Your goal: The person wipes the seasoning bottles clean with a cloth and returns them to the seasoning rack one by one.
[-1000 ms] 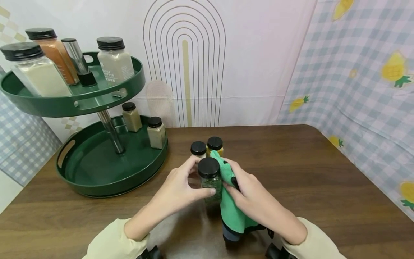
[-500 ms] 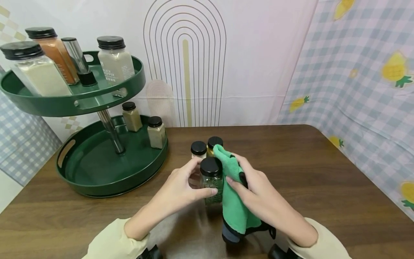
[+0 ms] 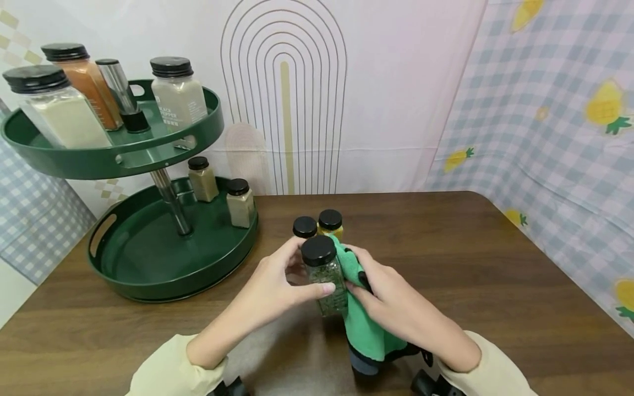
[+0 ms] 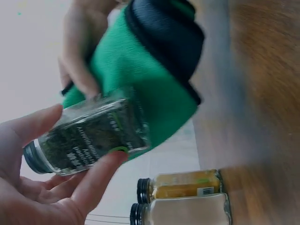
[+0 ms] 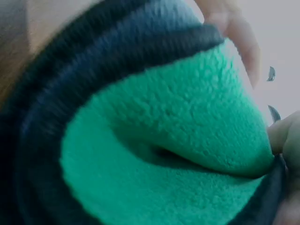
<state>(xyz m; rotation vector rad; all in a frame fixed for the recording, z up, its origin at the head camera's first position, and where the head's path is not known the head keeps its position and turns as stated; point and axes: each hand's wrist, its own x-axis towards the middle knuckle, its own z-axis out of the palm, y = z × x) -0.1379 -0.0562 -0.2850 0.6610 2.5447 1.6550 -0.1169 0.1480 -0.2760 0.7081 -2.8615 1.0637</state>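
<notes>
In the head view my left hand (image 3: 274,286) grips a clear glass spice jar (image 3: 329,286) with a black lid and dark green dried herbs inside. The jar leans, its base toward the right, and in the left wrist view its printed label (image 4: 84,143) shows. My right hand (image 3: 391,291) holds a folded green cloth (image 3: 366,327) with black edging and a dark blue underside, pressed to the jar's right side. Green fabric (image 5: 187,117) fills most of the right wrist view. Just behind the held jar stand a pale-filled jar (image 4: 190,211) and a yellow-filled jar (image 4: 187,185), both black-lidded.
A green two-tier stand (image 3: 173,283) occupies the table's left. Its upper tray (image 3: 74,165) bears larger jars and a metal cylinder (image 3: 121,93). Two small jars, one at the rim (image 3: 241,206), sit on the lower tier. Printed fabric (image 3: 396,110) hangs behind the wooden table (image 3: 470,264).
The herb jar has gone from nearly upright to leaning, its base swinging right. My right hand drew the cloth slightly up and right, then brought it back against the jar.
</notes>
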